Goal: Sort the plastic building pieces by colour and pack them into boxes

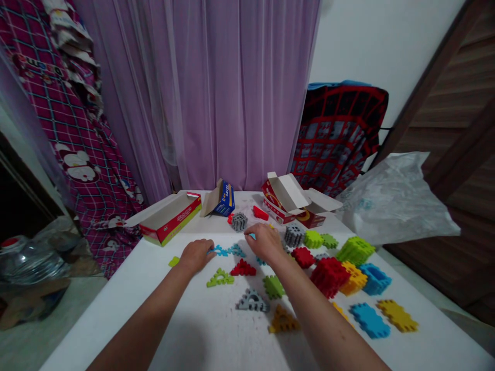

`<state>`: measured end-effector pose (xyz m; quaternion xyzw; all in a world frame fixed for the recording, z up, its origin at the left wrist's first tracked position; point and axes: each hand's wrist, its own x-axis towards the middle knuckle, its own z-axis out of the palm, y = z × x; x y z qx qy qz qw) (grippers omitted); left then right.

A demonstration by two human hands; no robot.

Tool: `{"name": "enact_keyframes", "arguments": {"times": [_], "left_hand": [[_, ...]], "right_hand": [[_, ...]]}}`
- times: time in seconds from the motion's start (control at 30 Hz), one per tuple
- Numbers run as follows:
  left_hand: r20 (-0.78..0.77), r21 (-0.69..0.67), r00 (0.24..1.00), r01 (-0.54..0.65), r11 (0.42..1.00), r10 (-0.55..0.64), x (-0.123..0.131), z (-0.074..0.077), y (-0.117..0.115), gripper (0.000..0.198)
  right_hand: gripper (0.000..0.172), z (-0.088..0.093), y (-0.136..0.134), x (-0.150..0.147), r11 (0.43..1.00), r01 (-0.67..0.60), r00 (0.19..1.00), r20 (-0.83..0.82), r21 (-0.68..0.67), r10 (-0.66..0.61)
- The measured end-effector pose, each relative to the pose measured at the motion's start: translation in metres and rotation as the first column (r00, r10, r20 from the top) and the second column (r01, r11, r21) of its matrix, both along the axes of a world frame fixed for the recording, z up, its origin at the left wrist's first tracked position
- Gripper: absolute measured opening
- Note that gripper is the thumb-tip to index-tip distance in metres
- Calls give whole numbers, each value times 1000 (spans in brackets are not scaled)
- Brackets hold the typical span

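Observation:
My left hand is closed at the near-left end of a light blue toothed triangular building piece, which lies on the white table. Right beside that piece lies a duller blue triangular piece. A little above the tabletop, my right hand pinches a small blue building piece, mostly hidden by the fingers. Closer to me are a green triangular piece, a red triangular piece, a grey one and a dark yellow one.
Stacks of red blocks, green blocks and blue blocks stand at right. Opened cartons, including a red-green box, a blue box and a red box, line the back. A plastic bag bulges at the right edge.

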<state>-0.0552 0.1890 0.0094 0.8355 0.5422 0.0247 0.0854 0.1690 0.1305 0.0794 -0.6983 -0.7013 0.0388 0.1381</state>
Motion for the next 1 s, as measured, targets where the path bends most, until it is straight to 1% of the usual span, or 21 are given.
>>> {"name": "enact_keyframes", "arguments": {"times": [0.13,0.2,0.37,0.5,0.63,0.73,0.87,0.93,1.0], "left_hand": [[-14,-12,1000,-27,1000,27,2,5,-2,16],[-21,-26,1000,-24,999,23,2,8,-4,14],[-36,-49,999,-29,998,28,3,12,-10,12],[-88,-88,994,-65,994,57,2,18,-12,10],[-156,-113,984,-102,988,84,7,31,-10,11],[-154,-74,986,-77,994,65,22,35,-9,19],[-110,-43,993,43,998,-48,49,31,-10,32],[-107,-36,991,74,997,-78,59,27,-9,31],[-114,-25,991,73,997,-76,65,24,-7,26]], "right_hand": [[25,-2,-24,15,1000,17,998,-55,13,-17],[25,-6,-37,24,998,23,996,-87,53,-18],[23,-14,-67,49,970,18,961,-271,242,50],[25,-14,-84,63,916,99,903,-422,390,83],[26,-3,-90,75,857,194,864,-497,477,81],[26,3,-91,82,841,246,831,-551,482,73],[26,3,-92,88,851,232,821,-564,471,88],[25,2,-93,91,849,231,817,-568,476,97],[25,2,-93,93,842,239,811,-576,483,101]]}}
